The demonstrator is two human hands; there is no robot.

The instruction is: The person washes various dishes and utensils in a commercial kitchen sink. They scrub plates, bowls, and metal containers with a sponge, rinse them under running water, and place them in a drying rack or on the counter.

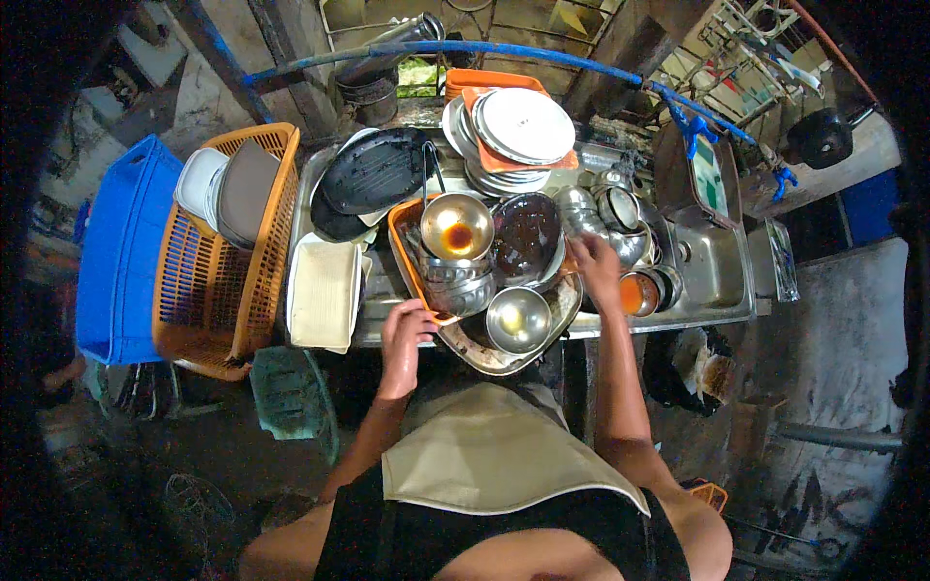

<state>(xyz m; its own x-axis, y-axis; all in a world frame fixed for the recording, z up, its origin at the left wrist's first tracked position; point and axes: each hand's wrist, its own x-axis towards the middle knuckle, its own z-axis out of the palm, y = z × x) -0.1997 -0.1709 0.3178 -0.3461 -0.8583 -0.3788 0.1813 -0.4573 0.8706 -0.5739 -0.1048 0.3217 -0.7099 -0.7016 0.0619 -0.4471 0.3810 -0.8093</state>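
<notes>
My left hand [408, 334] curls its fingers over the near left corner of an orange plastic tray [401, 250]. At the tray's right side, my right hand [597, 265] grips its edge, the fingertips partly hidden. Within the tray stand several stacked steel bowls [458, 279], the top bowl [456, 226] holding brown residue. Beside that stack leans a dark, wet oval plate [527, 236]. Another steel bowl [517, 321], with a little yellowish liquid, sits in front. Beneath them shows a larger stained metal tray [501, 365] overhanging the counter's front edge.
White plates [524, 125] are piled at the back. Black sizzling plates [374, 171] and cream rectangular dishes [323, 290] lie left, beside an orange basket [196, 269] and blue crate [127, 254]. Steel bowls [581, 207] crowd the right, before the sink basin [712, 269]. A blue pipe [501, 49] crosses behind.
</notes>
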